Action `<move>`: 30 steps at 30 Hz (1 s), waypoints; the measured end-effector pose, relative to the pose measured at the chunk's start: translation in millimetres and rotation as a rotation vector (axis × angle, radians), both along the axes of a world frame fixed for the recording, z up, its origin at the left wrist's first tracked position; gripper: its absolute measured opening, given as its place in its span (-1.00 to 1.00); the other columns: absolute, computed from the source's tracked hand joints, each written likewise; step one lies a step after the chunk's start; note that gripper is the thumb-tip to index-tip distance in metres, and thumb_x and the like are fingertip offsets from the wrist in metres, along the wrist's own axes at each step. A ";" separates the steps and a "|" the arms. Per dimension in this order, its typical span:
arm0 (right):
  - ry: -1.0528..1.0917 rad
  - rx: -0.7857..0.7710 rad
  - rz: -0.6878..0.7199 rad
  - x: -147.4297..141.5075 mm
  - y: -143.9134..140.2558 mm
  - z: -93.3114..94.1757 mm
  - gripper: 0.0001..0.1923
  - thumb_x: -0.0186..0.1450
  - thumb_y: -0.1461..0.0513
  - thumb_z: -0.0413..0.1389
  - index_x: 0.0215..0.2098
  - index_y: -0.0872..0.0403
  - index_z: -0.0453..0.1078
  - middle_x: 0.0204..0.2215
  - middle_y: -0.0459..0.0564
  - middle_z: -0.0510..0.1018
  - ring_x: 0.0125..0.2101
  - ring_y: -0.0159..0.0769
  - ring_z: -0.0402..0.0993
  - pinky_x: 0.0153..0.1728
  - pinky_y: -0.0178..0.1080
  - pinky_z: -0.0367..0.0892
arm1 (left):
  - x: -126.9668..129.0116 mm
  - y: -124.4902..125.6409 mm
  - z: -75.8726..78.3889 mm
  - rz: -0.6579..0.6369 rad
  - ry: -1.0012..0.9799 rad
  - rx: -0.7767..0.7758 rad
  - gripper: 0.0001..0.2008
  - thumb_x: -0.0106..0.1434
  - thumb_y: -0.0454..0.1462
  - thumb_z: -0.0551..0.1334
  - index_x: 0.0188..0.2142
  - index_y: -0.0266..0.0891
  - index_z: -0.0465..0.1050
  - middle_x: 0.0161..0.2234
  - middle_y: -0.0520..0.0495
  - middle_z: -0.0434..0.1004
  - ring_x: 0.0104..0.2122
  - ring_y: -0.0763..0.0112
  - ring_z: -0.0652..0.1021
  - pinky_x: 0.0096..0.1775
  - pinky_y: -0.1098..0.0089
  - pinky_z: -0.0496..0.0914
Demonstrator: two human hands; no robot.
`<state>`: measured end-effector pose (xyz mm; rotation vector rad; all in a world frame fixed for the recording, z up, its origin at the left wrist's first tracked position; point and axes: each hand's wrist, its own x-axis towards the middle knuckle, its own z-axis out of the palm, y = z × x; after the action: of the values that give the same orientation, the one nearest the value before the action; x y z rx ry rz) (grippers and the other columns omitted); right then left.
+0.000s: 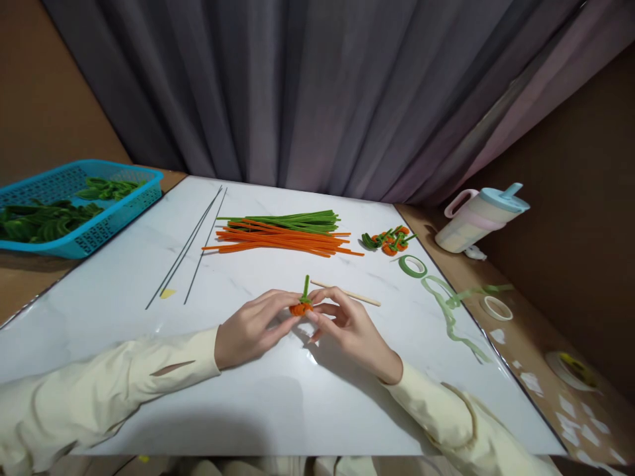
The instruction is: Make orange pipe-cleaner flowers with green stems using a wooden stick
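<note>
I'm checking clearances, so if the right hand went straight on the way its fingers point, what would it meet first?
The right hand points leftward at the orange and green piece it pinches; just beyond are the left hand fingertips, nearly touching.

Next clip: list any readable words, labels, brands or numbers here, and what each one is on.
None can be read. The cup, blue basket, tape rolls and white table show no print. The small orange and green piece held between the left hand and right hand is unmarked.

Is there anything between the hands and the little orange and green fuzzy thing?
No. Both the left hand and the right hand already pinch the little orange and green piece with their fingertips, so nothing visible sits between them.
</note>
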<state>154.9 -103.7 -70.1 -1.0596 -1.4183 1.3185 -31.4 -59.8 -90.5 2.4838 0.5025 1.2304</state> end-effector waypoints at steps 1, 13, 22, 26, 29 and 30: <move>0.001 0.003 -0.008 -0.2 0.0 -0.1 -0.83 0.24 0.15 0.12 -0.28 0.05 0.25 -0.21 -0.02 0.35 -0.30 -0.37 0.46 -0.49 -0.35 0.53 | 0.7 -1.1 0.1 0.005 -0.019 -0.040 -0.74 0.25 -0.41 0.18 -0.05 -0.31 0.30 -0.17 -0.20 0.52 -0.15 0.35 0.53 -0.11 0.33 0.47; -0.147 0.232 -0.104 -2.2 -4.1 -8.1 -0.85 0.29 0.19 0.06 -0.20 0.07 0.35 -0.21 0.03 0.43 -0.27 -0.32 0.50 -0.45 -0.34 0.57 | 2.8 -3.1 2.6 0.016 -0.055 -0.084 -0.77 0.27 -0.39 0.17 -0.06 -0.26 0.35 -0.16 -0.18 0.54 -0.16 0.35 0.55 -0.10 0.38 0.46; -0.266 0.343 -0.134 -3.7 -9.3 -5.9 -0.85 0.33 0.27 0.00 -0.13 0.06 0.31 -0.20 0.02 0.44 -0.38 -0.41 0.53 -0.47 -0.41 0.53 | 0.4 -6.4 -3.9 0.075 -0.053 -0.146 -0.73 0.24 -0.39 0.20 -0.06 -0.24 0.39 -0.08 -0.11 0.54 -0.17 0.38 0.59 -0.09 0.50 0.47; -0.337 0.424 -0.127 -3.3 -9.8 -7.6 -0.82 0.35 0.30 -0.03 -0.10 0.07 0.30 -0.18 0.05 0.44 -0.41 -0.43 0.51 -0.49 -0.41 0.51 | 1.2 -8.6 -2.3 0.104 -0.048 -0.205 -0.76 0.21 -0.38 0.23 -0.10 -0.25 0.41 -0.12 -0.09 0.57 -0.23 0.42 0.61 -0.14 0.58 0.48; -0.359 0.455 -0.143 -3.6 -10.4 -8.1 -0.82 0.34 0.32 -0.03 -0.10 0.08 0.30 -0.19 0.06 0.45 -0.39 -0.42 0.51 -0.48 -0.41 0.50 | 2.8 -9.2 -1.1 0.116 -0.047 -0.228 -0.78 0.21 -0.38 0.24 -0.13 -0.26 0.42 -0.15 -0.08 0.58 -0.25 0.44 0.61 -0.15 0.60 0.48; -0.368 0.464 -0.145 -3.8 -10.6 -8.2 -0.82 0.34 0.32 -0.03 -0.10 0.08 0.30 -0.19 0.06 0.45 -0.37 -0.40 0.51 -0.48 -0.41 0.50 | 3.3 -9.2 -0.9 0.116 -0.050 -0.233 -0.79 0.21 -0.38 0.24 -0.13 -0.26 0.42 -0.16 -0.08 0.59 -0.26 0.44 0.61 -0.16 0.61 0.48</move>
<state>151.0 -114.3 -78.2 -1.0910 -1.7708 0.6595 -28.1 -69.0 -91.4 2.2511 0.7410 1.1984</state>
